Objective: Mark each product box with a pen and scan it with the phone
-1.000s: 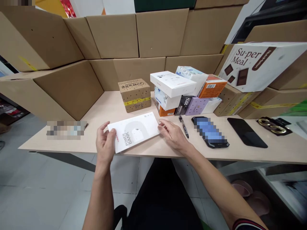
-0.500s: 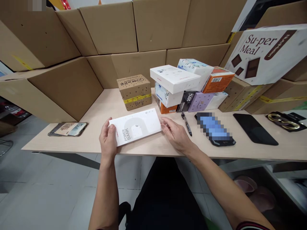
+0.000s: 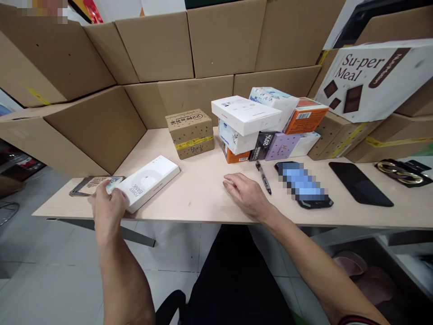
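A white power bank box (image 3: 150, 181) lies on the light wooden table (image 3: 203, 198) at the left. My left hand (image 3: 107, 207) grips its near end, fingers wrapped round the edge. Just left of the box lies a flat dark item with printed paper on it (image 3: 88, 185). My right hand (image 3: 245, 195) rests on the table's middle, fingers loosely stretched and holding nothing. A black pen (image 3: 263, 177) lies just right of that hand.
A small taped cardboard box (image 3: 190, 132) and a pile of small retail boxes (image 3: 264, 126) stand at the back. Two phones (image 3: 302, 184) (image 3: 360, 183) lie to the right. Large cartons (image 3: 155, 49) wall the table's back and left. A "Su-per Meal" box (image 3: 372, 79) is at right.
My left hand has carried the power bank box from the table's middle to the left, beside the flat dark item. My right hand let go of it and stayed in place.
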`<state>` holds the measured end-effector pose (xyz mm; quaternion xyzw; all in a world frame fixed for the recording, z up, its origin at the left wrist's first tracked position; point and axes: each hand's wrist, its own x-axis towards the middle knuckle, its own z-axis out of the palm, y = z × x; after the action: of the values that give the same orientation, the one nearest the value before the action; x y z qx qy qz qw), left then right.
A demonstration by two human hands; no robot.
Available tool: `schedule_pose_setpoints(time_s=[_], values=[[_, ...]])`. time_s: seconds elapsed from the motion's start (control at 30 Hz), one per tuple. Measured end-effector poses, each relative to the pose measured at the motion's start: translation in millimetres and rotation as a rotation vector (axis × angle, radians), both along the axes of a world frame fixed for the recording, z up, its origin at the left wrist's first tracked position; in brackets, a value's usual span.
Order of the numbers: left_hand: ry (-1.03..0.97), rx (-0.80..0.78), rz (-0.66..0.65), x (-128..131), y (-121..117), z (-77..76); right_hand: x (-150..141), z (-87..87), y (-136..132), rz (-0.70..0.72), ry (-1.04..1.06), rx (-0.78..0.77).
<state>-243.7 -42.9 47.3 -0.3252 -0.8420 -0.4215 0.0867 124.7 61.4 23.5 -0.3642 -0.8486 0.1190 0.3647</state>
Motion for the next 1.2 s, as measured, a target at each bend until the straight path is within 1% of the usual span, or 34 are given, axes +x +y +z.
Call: schedule_pose_setpoints(time_s=[0.07,0.1,0.13,0.17,0.23,0.3,0.37,0.43,0.47,0.5,0.57,0.67,0.77,0.83,0.9,1.0,1.07,1.2], values=[[0.05,-0.045,0.122,18,3,11.8,-1,-0.1,0,0.001,-0.01,0.005],[0.092,-0.048,0.093,30,8,18.6,-1,-0.3,1,0.003,-0.016,0.009],[0.134,-0.028,-0.006,43,17,25.7,-2,-0.6,1,0.009,-0.02,0.013],[0.171,-0.021,-0.141,57,29,32.7,-3,-1.1,1,0.017,-0.024,0.016],[0.201,-0.038,-0.329,83,63,45.6,-4,-2.1,1,0.037,-0.029,0.023],[0.182,-0.029,-0.423,101,104,54.9,-4,-3.2,2,0.054,-0.037,0.027],[0.141,-0.06,-0.485,109,140,59.5,-2,-3.7,2,0.064,-0.044,0.023],[0.092,-0.13,-0.529,111,163,59.1,0,-3.4,3,0.066,-0.054,0.016],[0.086,-0.13,-0.553,110,168,57.3,1,-3.0,3,0.062,-0.061,0.013],[0.089,-0.116,-0.571,109,168,54.6,2,-2.5,3,0.057,-0.068,0.012],[0.125,-0.06,-0.59,109,158,47.6,2,-1.2,3,0.045,-0.077,0.013],[0.2,-0.003,-0.608,112,129,36.9,2,0.8,2,0.002,-0.038,-0.001],[0.241,0.027,-0.604,116,99,29.0,3,1.6,3,-0.095,0.05,-0.06],[0.206,0.082,-0.57,116,84,25.6,3,0.9,5,-0.155,0.097,-0.128],[0.105,0.14,-0.525,115,74,23.4,3,-0.9,8,-0.168,0.122,-0.21],[-0.044,0.162,-0.514,114,69,21.6,1,-3.9,10,-0.093,0.145,-0.322],[-0.099,0.16,-0.565,117,68,20.7,-1,-4.2,9,-0.038,0.163,-0.367],[-0.115,0.179,-0.692,134,63,15.2,-5,0.3,3,0.079,0.218,-0.393]])
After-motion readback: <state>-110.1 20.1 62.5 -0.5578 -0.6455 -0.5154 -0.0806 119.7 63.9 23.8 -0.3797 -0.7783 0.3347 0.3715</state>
